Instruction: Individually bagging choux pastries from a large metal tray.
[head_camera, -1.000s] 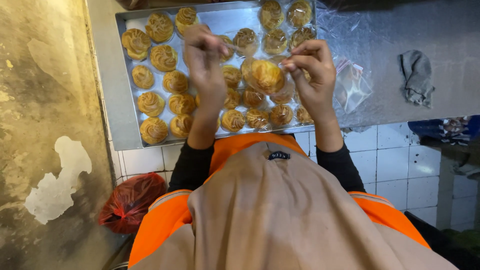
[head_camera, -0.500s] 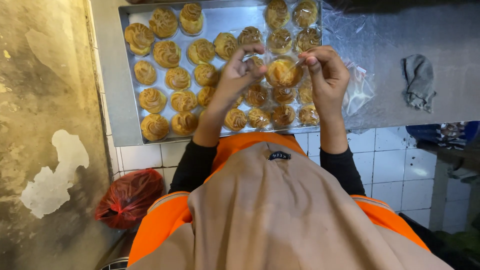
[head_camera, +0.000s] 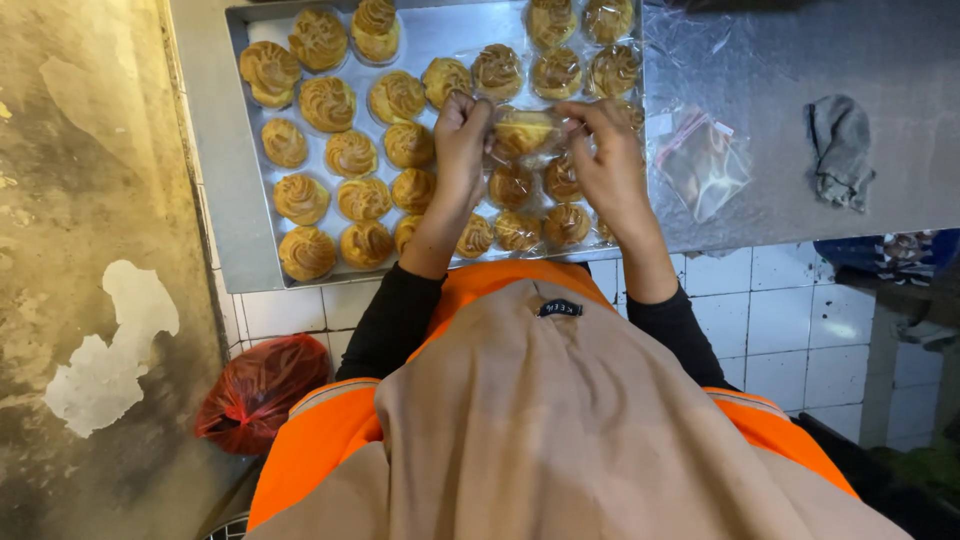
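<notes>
A metal baking tray on a steel counter holds several golden swirled pastries; those on its right side are wrapped in clear plastic. Over the tray's middle, my left hand and my right hand both grip one pastry in a clear plastic bag, one hand at each end. My forearms in black sleeves reach out from under an orange and beige garment.
A loose heap of clear plastic bags lies on the counter right of the tray, a grey rag further right. A red plastic bag sits on the floor at lower left. White tiles face the counter front.
My left hand came down from the tray's far part to the middle. Both hands drew closer together around the bagged pastry, which turned more edge-on.
</notes>
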